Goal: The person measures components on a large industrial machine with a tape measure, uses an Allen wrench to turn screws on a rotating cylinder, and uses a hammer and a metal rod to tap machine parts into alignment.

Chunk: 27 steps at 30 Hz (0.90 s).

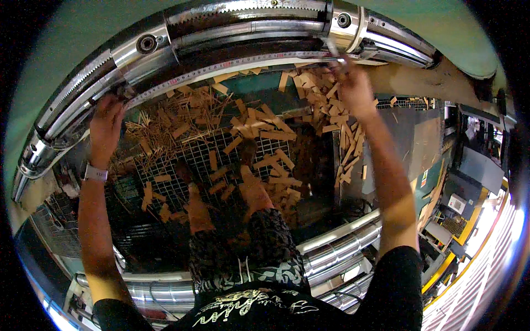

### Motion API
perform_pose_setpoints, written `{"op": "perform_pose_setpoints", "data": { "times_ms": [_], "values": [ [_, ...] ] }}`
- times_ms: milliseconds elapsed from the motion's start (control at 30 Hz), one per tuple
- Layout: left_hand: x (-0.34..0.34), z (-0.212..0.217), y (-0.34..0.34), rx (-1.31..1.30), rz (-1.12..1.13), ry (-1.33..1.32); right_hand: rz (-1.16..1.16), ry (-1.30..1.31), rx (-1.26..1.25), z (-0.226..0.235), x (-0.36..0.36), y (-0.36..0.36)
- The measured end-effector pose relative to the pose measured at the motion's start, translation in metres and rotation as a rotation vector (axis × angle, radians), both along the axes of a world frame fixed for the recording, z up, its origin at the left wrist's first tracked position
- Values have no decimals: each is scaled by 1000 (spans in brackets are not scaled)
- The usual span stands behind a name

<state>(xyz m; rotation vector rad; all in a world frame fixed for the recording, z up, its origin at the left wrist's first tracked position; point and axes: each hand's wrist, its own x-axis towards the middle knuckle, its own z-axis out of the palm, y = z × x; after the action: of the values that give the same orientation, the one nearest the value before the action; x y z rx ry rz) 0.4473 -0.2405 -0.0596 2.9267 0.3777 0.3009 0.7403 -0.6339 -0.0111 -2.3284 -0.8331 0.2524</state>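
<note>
A long steel machine shaft [248, 27] with a toothed strip and clamped collars curves across the top. Below it runs a measuring scale [221, 69] with small marks. My left hand [106, 129] reaches up to the left part of the shaft, its fingers bent against a dark part that I cannot make out. My right hand [358, 91] is raised at the scale's right end, just under a shiny collar [343, 23]. Its fingers are closed round a slim shiny metal tool [334, 48], smeared by motion, so its kind is unclear.
Many cardboard offcuts [259, 124] lie heaped over a metal grating [193, 154] under my feet. Steel rollers [342, 248] run close behind my legs. A flat grey panel [400, 135] stands right of my right forearm, with machine parts and a yellow rail [472, 237] beyond.
</note>
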Motion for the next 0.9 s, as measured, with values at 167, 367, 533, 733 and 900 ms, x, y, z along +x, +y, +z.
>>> {"op": "perform_pose_setpoints", "data": {
  "times_ms": [167, 367, 533, 733, 900],
  "values": [
    [7, -4, 1, 38, -67, -83, 174, -346, -409, 24, 101, -53],
    [7, 0, 0, -43, -62, -62, 320, -401, -575, 40, 139, -50],
    [7, 4, -7, -58, -44, -30, 404, -309, -636, 58, 152, -32],
    [5, -6, 5, -1, -87, -80, 448, -436, -587, 50, 192, -50],
    [2, 4, 7, -31, -78, -6, -36, -87, -707, 10, 145, -46]
  ]
}}
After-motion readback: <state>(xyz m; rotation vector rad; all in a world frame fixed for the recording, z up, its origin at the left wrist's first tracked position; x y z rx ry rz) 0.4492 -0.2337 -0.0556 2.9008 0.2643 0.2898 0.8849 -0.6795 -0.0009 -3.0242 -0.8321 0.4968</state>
